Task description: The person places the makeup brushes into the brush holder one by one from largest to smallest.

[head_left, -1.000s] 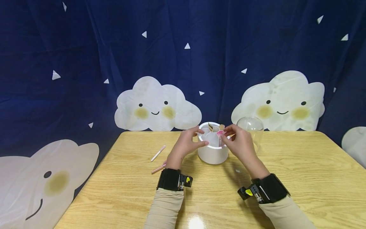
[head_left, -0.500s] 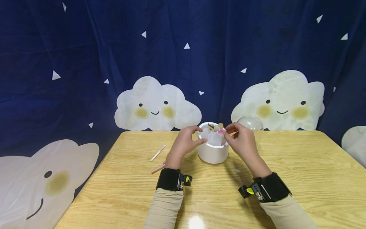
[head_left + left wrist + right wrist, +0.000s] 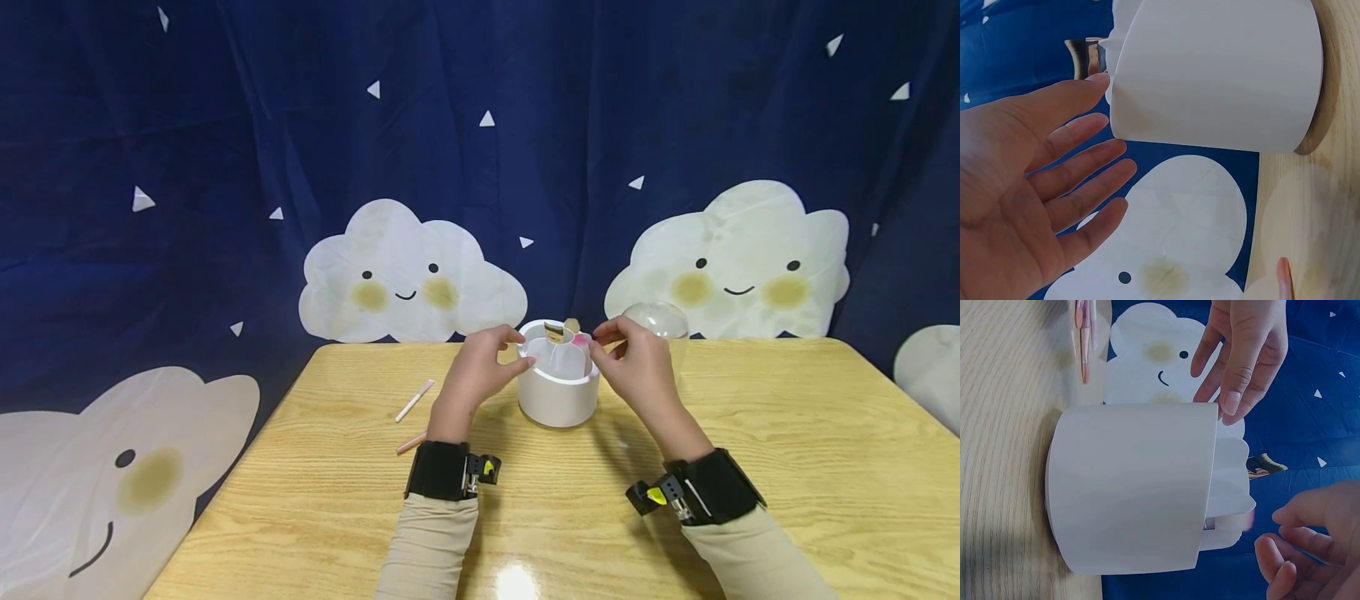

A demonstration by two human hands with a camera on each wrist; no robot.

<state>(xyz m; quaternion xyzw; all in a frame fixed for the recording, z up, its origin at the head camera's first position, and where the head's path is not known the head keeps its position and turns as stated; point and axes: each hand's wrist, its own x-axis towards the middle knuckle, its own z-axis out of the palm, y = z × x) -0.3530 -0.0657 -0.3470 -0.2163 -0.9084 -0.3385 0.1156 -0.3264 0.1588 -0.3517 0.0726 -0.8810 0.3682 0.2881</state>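
Observation:
A round white container stands on the table, and white inner dividers rise above its rim in the right wrist view. Out of its top stick a shiny gold-coloured piece, a tan rounded tip and something pink. At the left of the rim my left hand spreads its fingers, thumb tip right at the edge. My right hand hovers at the opposite side beside the dividers. Its fingers are loosely bent, with nothing between them in the right wrist view.
A clear dome stands behind my right hand. To the left lie a white-and-pink stick and a pink stick, partly behind my left hand. A dark blue curtain with clouds hangs beyond the table's far edge.
The inner dividers have turned, shifting the gold piece, tan tip and pink thing around. My right hand has drawn slightly right, off the pink thing; my left hand has eased slightly left.

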